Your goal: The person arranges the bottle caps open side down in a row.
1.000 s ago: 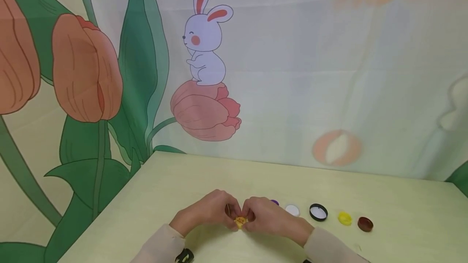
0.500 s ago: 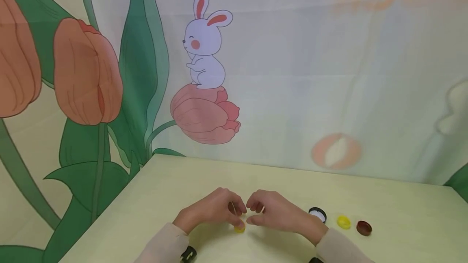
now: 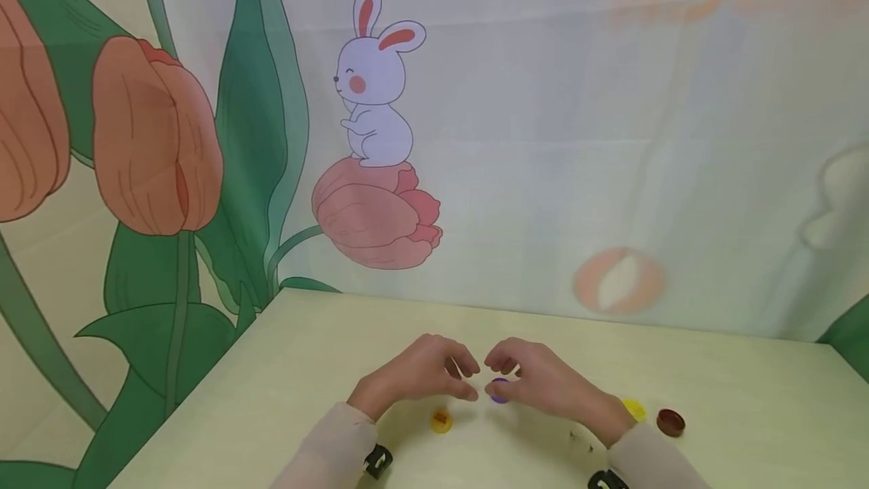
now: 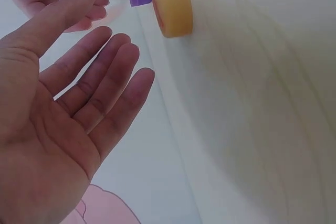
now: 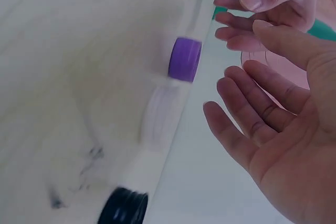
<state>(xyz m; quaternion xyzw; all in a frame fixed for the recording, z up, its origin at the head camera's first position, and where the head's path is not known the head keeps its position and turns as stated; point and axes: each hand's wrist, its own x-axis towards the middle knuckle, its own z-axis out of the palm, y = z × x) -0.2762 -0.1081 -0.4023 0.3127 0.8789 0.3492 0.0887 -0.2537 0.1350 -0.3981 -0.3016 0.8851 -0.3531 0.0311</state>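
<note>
A small orange-yellow cap lies on the table, dark reddish marks on its face; the left wrist view shows the same orange-yellow cap from its side. My left hand is raised above and just right of it, fingers loosely bent, holding nothing. Facing it, my right hand hovers with bent, relaxed fingers around no object. A purple cap sits by the right thumb, partly covered by it in the head view. The purple cap stands apart from the fingers in the right wrist view.
Right of the right hand lie a yellow cap, partly hidden, and a dark red-brown cap. A white lid and a black lid show in the right wrist view. Dark specks mark the table; a printed cloth hangs behind.
Both hands gripped the orange-yellow cap a second ago; the right let go first, then the left. They have lifted and shifted right towards the purple cap, leaving the orange-yellow one lying on the table.
</note>
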